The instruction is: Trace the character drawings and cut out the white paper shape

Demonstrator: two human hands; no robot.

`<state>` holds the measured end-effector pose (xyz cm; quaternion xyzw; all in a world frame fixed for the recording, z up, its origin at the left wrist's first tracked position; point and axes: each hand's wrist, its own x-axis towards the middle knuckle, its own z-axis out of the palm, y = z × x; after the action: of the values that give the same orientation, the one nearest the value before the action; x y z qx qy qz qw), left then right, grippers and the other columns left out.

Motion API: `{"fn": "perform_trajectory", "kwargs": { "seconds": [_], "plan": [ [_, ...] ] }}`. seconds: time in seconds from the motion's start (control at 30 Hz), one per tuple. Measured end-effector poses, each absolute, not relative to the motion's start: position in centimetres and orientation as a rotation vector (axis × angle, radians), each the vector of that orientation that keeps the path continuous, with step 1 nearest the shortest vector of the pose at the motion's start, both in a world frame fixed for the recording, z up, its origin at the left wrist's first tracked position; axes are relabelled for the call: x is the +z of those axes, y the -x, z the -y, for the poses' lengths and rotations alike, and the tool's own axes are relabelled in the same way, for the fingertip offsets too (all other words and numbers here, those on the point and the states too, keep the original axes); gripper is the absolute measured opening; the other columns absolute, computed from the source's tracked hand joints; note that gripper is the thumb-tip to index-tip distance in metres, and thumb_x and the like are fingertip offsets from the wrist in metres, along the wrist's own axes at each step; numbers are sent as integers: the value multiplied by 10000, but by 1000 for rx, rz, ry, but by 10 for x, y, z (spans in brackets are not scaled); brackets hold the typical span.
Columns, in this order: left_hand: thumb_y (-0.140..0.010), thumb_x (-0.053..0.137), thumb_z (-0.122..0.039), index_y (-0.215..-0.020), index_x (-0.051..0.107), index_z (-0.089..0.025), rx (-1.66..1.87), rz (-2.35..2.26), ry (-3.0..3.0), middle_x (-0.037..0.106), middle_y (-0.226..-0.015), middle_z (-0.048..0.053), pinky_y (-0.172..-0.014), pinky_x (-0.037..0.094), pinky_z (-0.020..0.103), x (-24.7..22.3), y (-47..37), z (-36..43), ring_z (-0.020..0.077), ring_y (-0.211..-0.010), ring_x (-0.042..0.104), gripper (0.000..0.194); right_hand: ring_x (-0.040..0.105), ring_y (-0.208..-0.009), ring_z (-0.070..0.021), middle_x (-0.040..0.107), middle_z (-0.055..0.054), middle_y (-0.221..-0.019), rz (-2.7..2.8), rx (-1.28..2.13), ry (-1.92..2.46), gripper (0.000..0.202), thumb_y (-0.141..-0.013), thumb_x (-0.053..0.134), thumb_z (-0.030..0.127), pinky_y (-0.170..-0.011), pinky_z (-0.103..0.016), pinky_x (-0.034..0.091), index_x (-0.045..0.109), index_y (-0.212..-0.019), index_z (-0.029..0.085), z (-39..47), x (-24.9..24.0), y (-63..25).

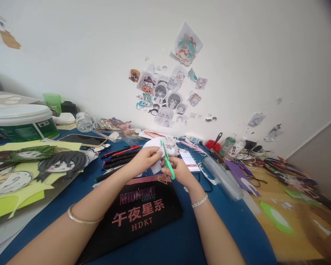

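Green-handled scissors [168, 162] are in my right hand [178, 170], its fingers closed round the handles, with the blades pointing up and away. My left hand [149, 159] pinches a piece of white paper [151, 142] just left of the blades. Both hands are close together above the far edge of a black box [146, 217] with pink lettering. Crumpled white paper scraps [172, 143] lie just beyond the scissors. How far the blades are apart is too small to tell.
Several pens [121, 160] lie left of my hands. A lit phone [189, 161] and a clear plastic roll [223, 178] lie to the right. A white-lidded bucket [22, 121] and drawn cutouts [62, 163] are at the left, bottles [227, 144] at the back right.
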<state>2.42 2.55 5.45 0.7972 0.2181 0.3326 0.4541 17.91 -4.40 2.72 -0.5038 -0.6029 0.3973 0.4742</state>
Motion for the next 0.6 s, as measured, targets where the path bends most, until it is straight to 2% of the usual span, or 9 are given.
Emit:
{"fn": "perform_trajectory", "kwargs": {
  "seconds": [0.27, 0.4, 0.6],
  "plan": [
    [-779, 445, -405, -563, 431, -180, 745, -515, -1909, 347, -418, -75, -410, 238, 198, 58, -20, -26, 59, -385, 297, 313, 476, -513, -87, 519, 45, -576, 1500, 979, 1246, 358, -582, 751, 373, -511, -231, 422, 571, -791, 146, 45, 28, -180],
    [-761, 497, -423, -608, 467, -172, 756, -457, -1831, 395, -437, -69, -419, 274, 201, 56, -22, -24, 67, -398, 348, 295, 508, -531, -100, 546, 32, -596, 1457, 979, 1204, 350, -594, 743, 374, -541, -248, 441, 574, -801, 147, 41, 23, -181],
    [-811, 445, -426, -624, 458, -172, 960, -474, -1787, 410, -439, -70, -441, 308, 202, 43, -33, -21, 73, -414, 369, 316, 494, -532, -86, 570, 23, -660, 1394, 974, 1120, 413, -570, 762, 334, -525, -231, 434, 588, -894, 146, 36, 18, -181]
  ]
}}
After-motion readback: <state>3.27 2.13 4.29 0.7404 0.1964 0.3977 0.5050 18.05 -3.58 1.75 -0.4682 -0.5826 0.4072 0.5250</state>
